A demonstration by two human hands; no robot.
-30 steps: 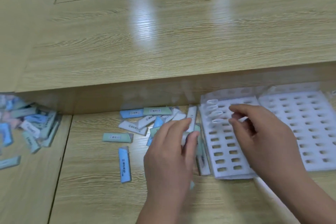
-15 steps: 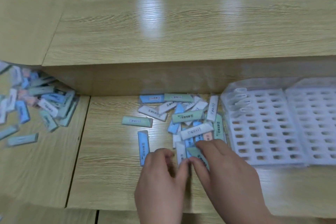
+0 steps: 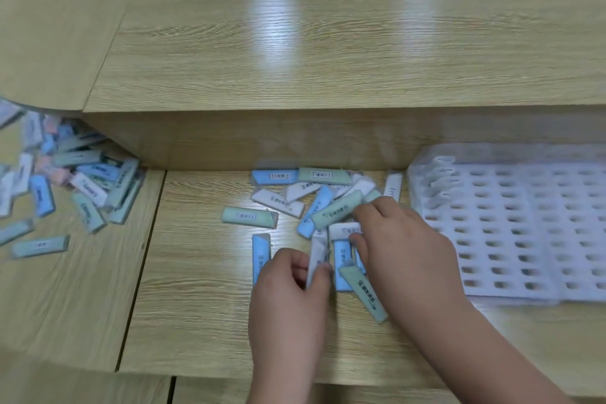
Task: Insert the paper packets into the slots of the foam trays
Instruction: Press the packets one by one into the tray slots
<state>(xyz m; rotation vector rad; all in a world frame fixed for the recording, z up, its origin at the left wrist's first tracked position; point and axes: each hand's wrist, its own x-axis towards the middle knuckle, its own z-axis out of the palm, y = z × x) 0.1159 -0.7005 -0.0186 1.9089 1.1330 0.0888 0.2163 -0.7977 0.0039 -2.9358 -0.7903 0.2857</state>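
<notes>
A loose pile of blue, green and white paper packets (image 3: 314, 200) lies on the lower desk surface. My left hand (image 3: 292, 292) pinches a white packet (image 3: 317, 254) between thumb and fingers at the pile's near edge. My right hand (image 3: 400, 249) reaches into the pile, its fingers curled on another white packet (image 3: 342, 229). A green packet (image 3: 364, 292) lies partly under my right wrist. The white foam tray (image 3: 511, 226) with rows of slots sits to the right; a few white packets (image 3: 439, 180) stand in its far-left slots.
A second heap of packets (image 3: 65, 184) lies at the far left. A raised wooden shelf (image 3: 328, 52) runs behind the pile and tray. Single packets, one green (image 3: 249, 216) and one blue (image 3: 260, 252), lie left of my hands.
My right hand left the tray and came down into the pile, then reached further in. My left hand took hold of a white packet. The view shifted left and down.
</notes>
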